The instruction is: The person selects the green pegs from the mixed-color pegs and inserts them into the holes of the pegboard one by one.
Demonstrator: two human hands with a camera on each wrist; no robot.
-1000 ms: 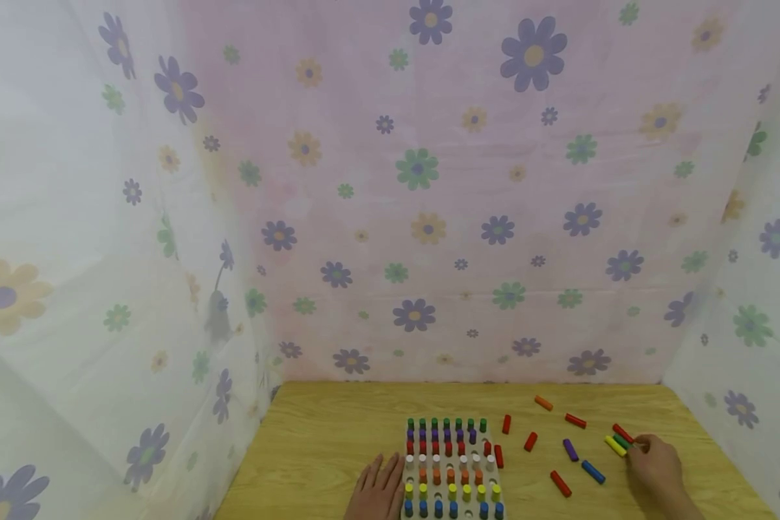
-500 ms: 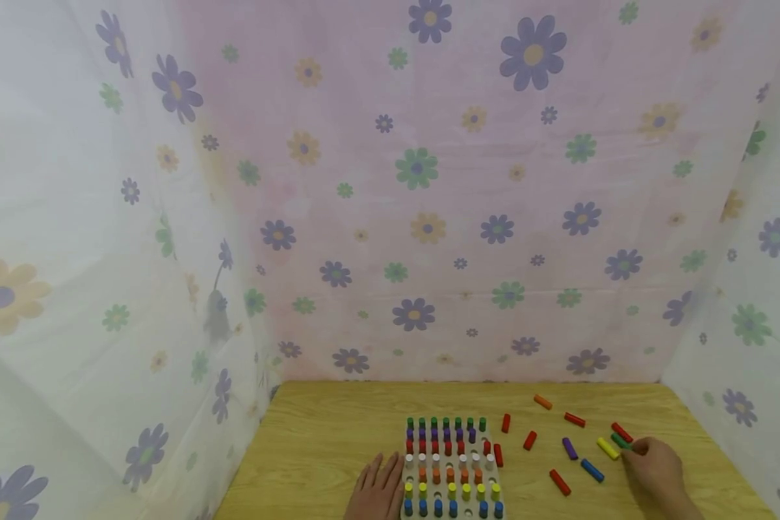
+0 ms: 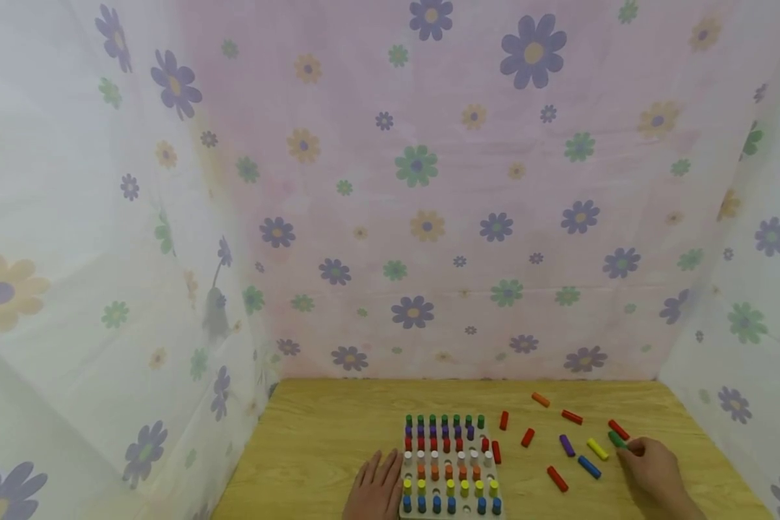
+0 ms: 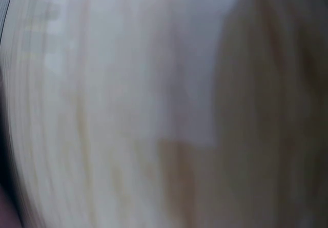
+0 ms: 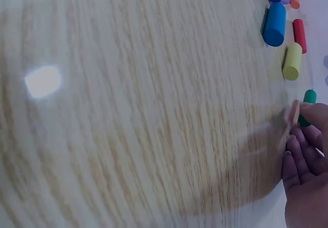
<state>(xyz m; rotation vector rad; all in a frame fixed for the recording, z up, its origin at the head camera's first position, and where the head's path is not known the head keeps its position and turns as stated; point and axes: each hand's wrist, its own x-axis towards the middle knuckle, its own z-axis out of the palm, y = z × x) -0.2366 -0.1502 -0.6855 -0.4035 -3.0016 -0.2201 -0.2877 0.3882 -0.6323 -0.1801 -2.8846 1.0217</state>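
Green peg [image 3: 616,438] at the table's [image 3: 325,440] right side, pinched at the fingertips of the right hand [image 3: 653,468], yellow peg [image 3: 597,449] and blue peg [image 3: 588,466] just beside, left hand [image 3: 377,490] flat, fingers straight, against the pegboard [image 3: 451,466]

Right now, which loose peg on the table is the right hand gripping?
The green wooden peg, pinched by the right hand; the yellow peg beside it lies untouched.
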